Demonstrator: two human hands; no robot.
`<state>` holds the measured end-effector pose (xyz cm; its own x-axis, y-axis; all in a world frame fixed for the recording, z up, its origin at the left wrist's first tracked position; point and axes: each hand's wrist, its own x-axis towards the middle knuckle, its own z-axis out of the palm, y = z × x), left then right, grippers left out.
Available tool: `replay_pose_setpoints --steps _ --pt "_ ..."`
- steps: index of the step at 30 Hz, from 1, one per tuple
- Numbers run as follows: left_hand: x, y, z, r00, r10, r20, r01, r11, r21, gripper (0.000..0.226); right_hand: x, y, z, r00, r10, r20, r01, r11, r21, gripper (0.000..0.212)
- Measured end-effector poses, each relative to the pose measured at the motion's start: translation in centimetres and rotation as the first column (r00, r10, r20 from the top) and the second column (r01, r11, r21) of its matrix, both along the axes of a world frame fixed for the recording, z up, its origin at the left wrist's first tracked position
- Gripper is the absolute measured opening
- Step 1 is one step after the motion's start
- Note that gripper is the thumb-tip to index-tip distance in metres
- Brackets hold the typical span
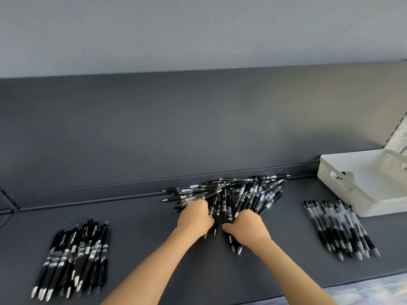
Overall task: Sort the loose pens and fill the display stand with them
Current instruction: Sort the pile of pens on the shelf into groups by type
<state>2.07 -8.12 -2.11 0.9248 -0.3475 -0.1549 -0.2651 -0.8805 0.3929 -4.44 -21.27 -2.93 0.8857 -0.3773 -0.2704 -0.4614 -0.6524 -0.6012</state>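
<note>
A loose heap of black pens lies at the back middle of the dark shelf. My left hand reaches into the heap's near left side, its fingers curled round a few pens. My right hand grips a bundle of black pens whose tips stick out below the hand. A sorted pile of black pens lies at the front left. Another sorted pile of clear-barrelled pens lies at the right.
A white woven-pattern basket stands at the back right, just behind the right pile. The dark shelf has a raised back ledge and a front edge near the bottom of the view.
</note>
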Motion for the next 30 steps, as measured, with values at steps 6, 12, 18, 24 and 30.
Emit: replay_pose_setpoints --steps 6,12,18,24,30 --pt "-0.1 0.6 -0.6 0.995 0.026 -0.099 -0.034 0.996 -0.086 0.026 -1.4 -0.7 -1.0 0.998 -0.022 0.067 0.013 0.992 0.129 0.045" --pt "-0.7 0.8 -0.5 0.994 0.022 -0.108 -0.036 0.990 -0.138 0.009 -0.7 -0.8 -0.4 0.990 -0.063 0.123 0.044 0.987 0.153 0.037" --pt "-0.8 2.3 0.4 0.994 0.086 -0.069 -0.099 0.973 -0.206 0.011 0.8 0.7 0.1 0.989 -0.084 0.123 0.063 0.984 0.166 0.030" --pt "-1.0 4.2 1.0 0.988 0.133 -0.080 -0.149 0.957 -0.249 0.013 2.8 2.4 0.0 0.991 -0.111 0.074 0.098 0.982 0.162 0.032" --pt "-1.4 5.3 1.4 0.974 0.168 -0.152 -0.213 0.907 -0.363 0.008 2.4 2.7 0.2 0.982 -0.163 0.097 0.137 0.963 0.232 0.040"
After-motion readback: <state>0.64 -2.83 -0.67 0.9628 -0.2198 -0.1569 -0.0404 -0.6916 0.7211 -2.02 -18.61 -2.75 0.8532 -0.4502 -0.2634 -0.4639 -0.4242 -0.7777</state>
